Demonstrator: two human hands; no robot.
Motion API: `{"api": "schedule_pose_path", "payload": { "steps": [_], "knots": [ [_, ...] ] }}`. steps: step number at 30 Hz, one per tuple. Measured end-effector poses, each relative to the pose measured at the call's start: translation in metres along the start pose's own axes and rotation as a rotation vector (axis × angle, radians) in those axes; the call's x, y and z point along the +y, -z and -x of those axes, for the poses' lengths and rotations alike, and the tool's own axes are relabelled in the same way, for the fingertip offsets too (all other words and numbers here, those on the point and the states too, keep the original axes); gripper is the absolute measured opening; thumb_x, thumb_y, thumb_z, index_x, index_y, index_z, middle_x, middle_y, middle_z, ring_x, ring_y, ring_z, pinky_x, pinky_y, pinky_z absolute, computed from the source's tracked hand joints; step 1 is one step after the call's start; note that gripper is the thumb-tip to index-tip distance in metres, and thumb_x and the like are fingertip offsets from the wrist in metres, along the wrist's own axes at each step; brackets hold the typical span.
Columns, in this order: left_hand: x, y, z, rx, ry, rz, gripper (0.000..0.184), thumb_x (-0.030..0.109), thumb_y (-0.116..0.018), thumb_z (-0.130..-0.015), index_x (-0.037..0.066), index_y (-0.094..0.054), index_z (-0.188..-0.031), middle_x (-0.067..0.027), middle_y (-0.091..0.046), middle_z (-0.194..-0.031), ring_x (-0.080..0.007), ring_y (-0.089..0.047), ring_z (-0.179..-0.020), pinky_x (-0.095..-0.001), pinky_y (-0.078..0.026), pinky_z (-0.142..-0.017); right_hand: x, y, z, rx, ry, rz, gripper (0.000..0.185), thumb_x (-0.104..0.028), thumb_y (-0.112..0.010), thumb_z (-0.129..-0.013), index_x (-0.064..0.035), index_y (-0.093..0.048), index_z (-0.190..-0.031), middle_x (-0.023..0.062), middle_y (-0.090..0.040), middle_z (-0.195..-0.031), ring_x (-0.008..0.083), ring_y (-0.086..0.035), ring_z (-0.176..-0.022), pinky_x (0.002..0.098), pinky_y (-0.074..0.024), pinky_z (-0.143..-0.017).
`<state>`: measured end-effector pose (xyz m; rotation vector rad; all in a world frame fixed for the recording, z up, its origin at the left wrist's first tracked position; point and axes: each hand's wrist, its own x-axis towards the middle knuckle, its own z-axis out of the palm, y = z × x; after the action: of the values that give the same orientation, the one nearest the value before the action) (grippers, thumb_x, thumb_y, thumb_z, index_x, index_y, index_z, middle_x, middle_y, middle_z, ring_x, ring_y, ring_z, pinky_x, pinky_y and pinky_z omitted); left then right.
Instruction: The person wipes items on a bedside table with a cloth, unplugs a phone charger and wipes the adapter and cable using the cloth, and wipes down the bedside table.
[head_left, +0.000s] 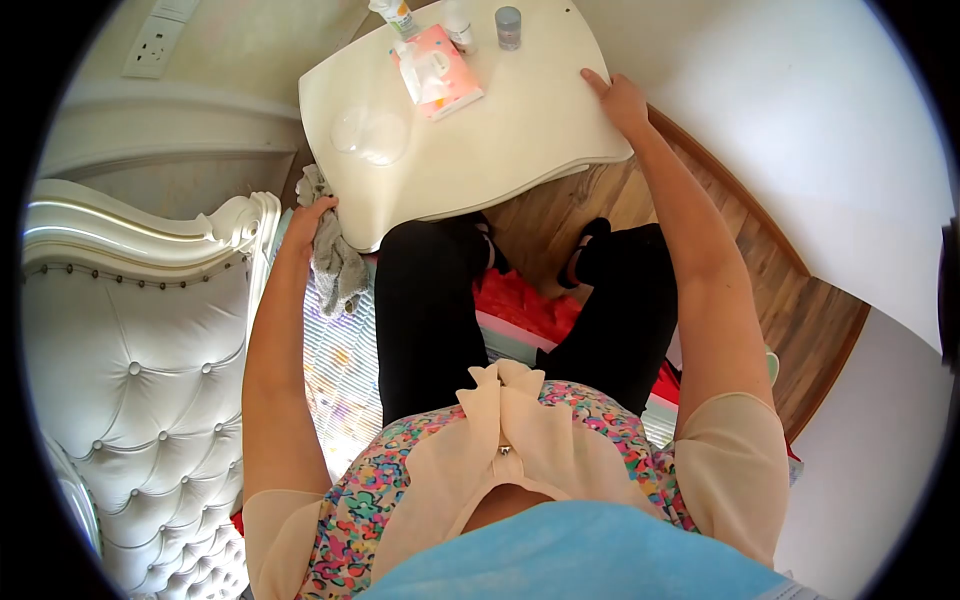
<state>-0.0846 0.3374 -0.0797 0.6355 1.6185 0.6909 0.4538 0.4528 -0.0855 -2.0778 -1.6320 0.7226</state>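
Note:
A cream-white bedside table [510, 120] stands in front of me with its top facing up. My right hand [622, 103] grips its right edge, thumb on the top and the other fingers hidden behind the side. At the table's left edge, my left hand [308, 222] is closed on a grey cloth [338, 262], which hangs down beside the table. On the top lie a pink tissue pack [445, 75], a white bottle [458, 27], another bottle with a coloured label [396, 17] and a small grey-capped jar [508, 30].
A tufted white headboard [150, 400] rises at the left, with a wall socket [153, 47] above. Wooden floor [770, 270] runs along the right wall. Red fabric [525, 305] lies between my legs. A green-rimmed cup [772, 366] is partly hidden by my right arm.

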Motion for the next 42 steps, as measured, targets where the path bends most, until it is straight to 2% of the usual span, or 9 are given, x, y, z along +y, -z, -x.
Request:
{"api": "schedule_pose_path", "payload": {
  "steps": [10,12,16,20,23,31,32,37,42],
  "knots": [
    [0.032,-0.004,-0.024,-0.03,-0.014,-0.157,0.039,0.02,-0.068,-0.076,-0.002,-0.063,-0.108,-0.0106,-0.067,-0.099,-0.0208,-0.065,-0.085,-0.0322,-0.051,-0.076,0.026,0.005,0.059,-0.054,-0.18,-0.103,0.067,-0.062,-0.055,-0.083,0.0048,-0.061,-0.086,0.0199,-0.064,-0.081,0.0316,-0.063,-0.077,0.04,-0.0476,-0.074],
    [0.043,-0.02,-0.023,-0.042,-0.07,-0.168,0.034,0.02,-0.069,-0.075,-0.002,-0.066,-0.1,-0.0107,-0.067,-0.093,-0.02,-0.065,-0.083,-0.0317,-0.051,-0.074,0.043,0.008,0.072,0.044,-0.163,-0.099,0.063,-0.059,-0.057,-0.084,0.0035,-0.06,-0.077,0.016,-0.061,-0.072,0.0263,-0.059,-0.067,0.0379,-0.0457,-0.064],
    [0.055,-0.038,-0.035,-0.028,-0.133,-0.302,0.026,0.022,-0.069,-0.075,0.002,-0.069,-0.091,-0.0068,-0.068,-0.087,-0.015,-0.063,-0.079,-0.03,-0.049,-0.07,0.067,0.014,0.095,0.081,-0.229,-0.148,0.06,-0.056,-0.058,-0.085,0.0037,-0.06,-0.075,0.0129,-0.061,-0.071,0.0212,-0.056,-0.065,0.0372,-0.0432,-0.061],
    [0.062,-0.057,-0.055,-0.108,-0.184,-0.319,0.027,0.022,-0.071,-0.073,0.001,-0.069,-0.091,-0.0061,-0.067,-0.087,-0.0136,-0.061,-0.077,-0.0292,-0.048,-0.071,0.072,0.03,0.119,0.078,-0.273,-0.135,0.064,-0.058,-0.057,-0.085,0.0051,-0.059,-0.075,0.0138,-0.06,-0.07,0.0231,-0.056,-0.065,0.0363,-0.045,-0.064],
    [0.067,-0.08,-0.056,-0.088,-0.216,-0.411,0.03,0.022,-0.072,-0.071,0.0,-0.068,-0.091,-0.0062,-0.067,-0.086,-0.0147,-0.061,-0.076,-0.0283,-0.047,-0.073,0.087,0.04,0.126,0.087,-0.307,-0.217,0.063,-0.056,-0.054,-0.088,0.0058,-0.06,-0.075,0.0096,-0.058,-0.07,0.0175,-0.053,-0.062,0.0345,-0.0426,-0.06],
    [0.073,-0.138,-0.054,-0.104,-0.274,-0.52,0.035,0.024,-0.069,-0.07,0.001,-0.066,-0.096,-0.0091,-0.065,-0.098,-0.0204,-0.059,-0.089,-0.0341,-0.045,-0.079,0.144,0.057,0.149,0.132,-0.383,-0.181,0.062,-0.054,-0.053,-0.09,0.006,-0.06,-0.073,0.0092,-0.061,-0.068,0.0158,-0.055,-0.062,0.0313,-0.045,-0.059],
    [0.072,-0.144,-0.055,-0.1,-0.268,-0.521,0.035,0.024,-0.069,-0.07,0.001,-0.066,-0.096,-0.0091,-0.065,-0.098,-0.0204,-0.059,-0.089,-0.0341,-0.045,-0.079,0.151,0.056,0.151,0.171,-0.379,-0.29,0.061,-0.054,-0.055,-0.089,0.0021,-0.055,-0.065,0.0059,-0.055,-0.062,0.014,-0.049,-0.058,0.0298,-0.0411,-0.055],
    [0.072,-0.181,-0.046,-0.115,-0.357,-0.62,0.044,0.031,-0.071,-0.063,-0.002,-0.067,-0.093,-0.0155,-0.066,-0.092,-0.0261,-0.061,-0.085,-0.035,-0.046,-0.076,0.164,0.075,0.17,0.178,-0.413,-0.367,0.058,-0.052,-0.055,-0.09,0.0035,-0.057,-0.072,0.0059,-0.058,-0.069,0.0142,-0.052,-0.061,0.029,-0.0442,-0.058],
    [0.065,-0.237,-0.027,-0.164,-0.364,-0.579,0.04,0.027,-0.068,-0.07,-0.002,-0.065,-0.097,-0.0148,-0.066,-0.094,-0.0257,-0.062,-0.087,-0.0359,-0.046,-0.075,0.212,0.101,0.189,0.17,-0.502,-0.472,0.058,-0.051,-0.052,-0.092,0.0059,-0.061,-0.089,0.0081,-0.064,-0.082,0.0156,-0.058,-0.071,0.0287,-0.048,-0.066]
  ]
}}
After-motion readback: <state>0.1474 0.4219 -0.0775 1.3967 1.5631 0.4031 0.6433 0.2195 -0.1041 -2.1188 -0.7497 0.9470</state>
